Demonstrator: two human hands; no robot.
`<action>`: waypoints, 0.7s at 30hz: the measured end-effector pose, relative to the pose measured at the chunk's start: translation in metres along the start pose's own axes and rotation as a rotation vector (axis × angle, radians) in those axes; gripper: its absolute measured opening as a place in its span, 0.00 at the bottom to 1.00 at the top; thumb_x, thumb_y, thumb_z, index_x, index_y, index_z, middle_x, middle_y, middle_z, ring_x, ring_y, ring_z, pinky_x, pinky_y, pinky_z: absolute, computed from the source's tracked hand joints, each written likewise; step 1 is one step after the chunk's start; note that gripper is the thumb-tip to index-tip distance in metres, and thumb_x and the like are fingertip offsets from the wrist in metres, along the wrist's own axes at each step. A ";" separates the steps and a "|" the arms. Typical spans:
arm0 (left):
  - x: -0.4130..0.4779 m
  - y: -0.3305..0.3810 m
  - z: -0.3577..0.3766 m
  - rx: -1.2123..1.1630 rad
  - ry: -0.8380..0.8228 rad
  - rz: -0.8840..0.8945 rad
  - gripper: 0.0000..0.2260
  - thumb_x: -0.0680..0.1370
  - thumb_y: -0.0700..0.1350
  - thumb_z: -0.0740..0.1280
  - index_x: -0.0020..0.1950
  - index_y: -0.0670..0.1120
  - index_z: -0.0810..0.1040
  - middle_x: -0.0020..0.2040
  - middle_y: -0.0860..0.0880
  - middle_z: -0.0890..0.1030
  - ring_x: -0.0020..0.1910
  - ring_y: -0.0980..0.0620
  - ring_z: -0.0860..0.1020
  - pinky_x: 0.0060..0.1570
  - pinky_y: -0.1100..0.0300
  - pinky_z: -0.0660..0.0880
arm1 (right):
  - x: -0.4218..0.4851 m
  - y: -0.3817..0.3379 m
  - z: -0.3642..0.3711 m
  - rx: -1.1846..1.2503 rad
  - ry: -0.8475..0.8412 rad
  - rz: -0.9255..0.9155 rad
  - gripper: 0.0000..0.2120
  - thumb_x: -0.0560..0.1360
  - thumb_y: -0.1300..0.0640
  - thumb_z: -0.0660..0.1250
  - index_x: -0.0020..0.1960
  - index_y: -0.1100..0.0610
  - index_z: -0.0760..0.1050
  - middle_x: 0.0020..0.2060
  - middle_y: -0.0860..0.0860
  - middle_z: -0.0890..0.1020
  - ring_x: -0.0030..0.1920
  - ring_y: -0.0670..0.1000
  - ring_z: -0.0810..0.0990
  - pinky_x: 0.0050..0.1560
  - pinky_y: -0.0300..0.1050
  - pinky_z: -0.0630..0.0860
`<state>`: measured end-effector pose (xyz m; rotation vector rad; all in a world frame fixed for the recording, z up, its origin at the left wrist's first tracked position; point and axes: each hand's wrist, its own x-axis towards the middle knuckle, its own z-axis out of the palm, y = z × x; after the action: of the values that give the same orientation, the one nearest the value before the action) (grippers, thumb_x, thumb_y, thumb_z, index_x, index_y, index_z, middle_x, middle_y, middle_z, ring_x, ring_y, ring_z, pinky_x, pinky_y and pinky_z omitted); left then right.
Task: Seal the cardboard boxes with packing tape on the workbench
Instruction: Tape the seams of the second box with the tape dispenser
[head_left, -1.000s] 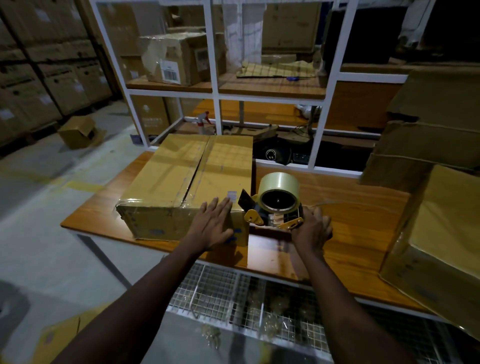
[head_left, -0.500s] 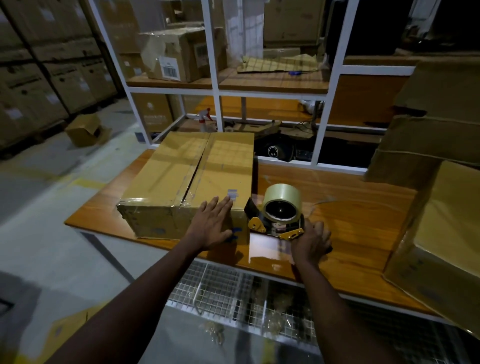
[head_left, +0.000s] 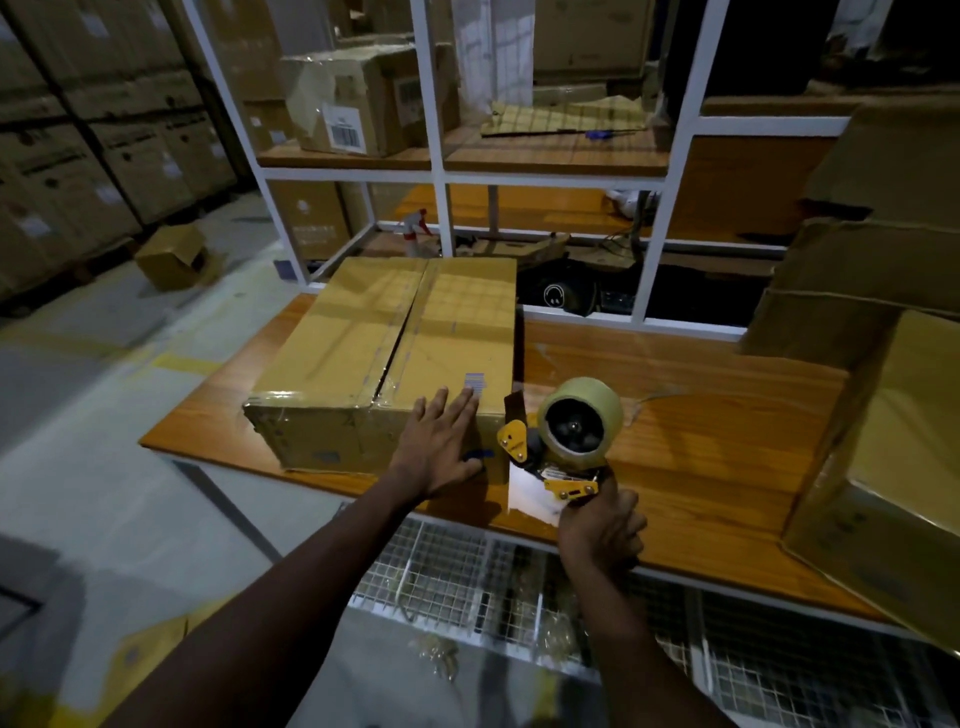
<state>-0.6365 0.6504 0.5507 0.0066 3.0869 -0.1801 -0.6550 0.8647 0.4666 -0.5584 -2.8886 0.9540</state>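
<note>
Closed cardboard box (head_left: 384, 353) on the bench (head_left: 701, 441) hides its contents; left grip (head_left: 441, 447) lies flat on it, right grip (head_left: 600, 525) clasps the tape dispenser (head_left: 576, 431).

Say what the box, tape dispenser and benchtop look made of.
Box: brown cardboard, matte, shiny clear tape along its seam.
Tape dispenser: likely yellow plastic and dark metal; glossy translucent roll.
Benchtop: wood or wood-look laminate, grain lines, slight sheen.
</note>
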 end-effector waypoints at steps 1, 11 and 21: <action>0.000 0.000 0.000 0.005 0.004 0.003 0.47 0.66 0.69 0.37 0.81 0.47 0.40 0.81 0.47 0.42 0.80 0.43 0.45 0.76 0.45 0.45 | -0.001 0.002 -0.001 0.000 -0.003 -0.003 0.19 0.71 0.58 0.71 0.60 0.47 0.72 0.58 0.55 0.71 0.58 0.62 0.68 0.59 0.59 0.68; -0.002 -0.001 0.002 -0.027 0.005 0.000 0.47 0.65 0.68 0.38 0.81 0.48 0.41 0.81 0.47 0.42 0.80 0.43 0.43 0.77 0.44 0.44 | 0.013 0.052 -0.020 -0.080 0.037 0.010 0.14 0.70 0.57 0.73 0.55 0.50 0.76 0.57 0.56 0.72 0.60 0.63 0.68 0.60 0.60 0.67; 0.001 0.007 -0.009 -0.023 0.062 0.009 0.38 0.71 0.67 0.45 0.80 0.55 0.49 0.79 0.41 0.55 0.76 0.34 0.56 0.73 0.37 0.53 | 0.049 -0.009 -0.051 0.105 0.255 0.027 0.09 0.69 0.54 0.69 0.49 0.50 0.74 0.52 0.56 0.74 0.55 0.63 0.69 0.56 0.62 0.69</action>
<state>-0.6384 0.6582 0.5591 0.0253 3.1504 -0.1475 -0.6955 0.9036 0.5100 -0.6593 -2.5968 0.9539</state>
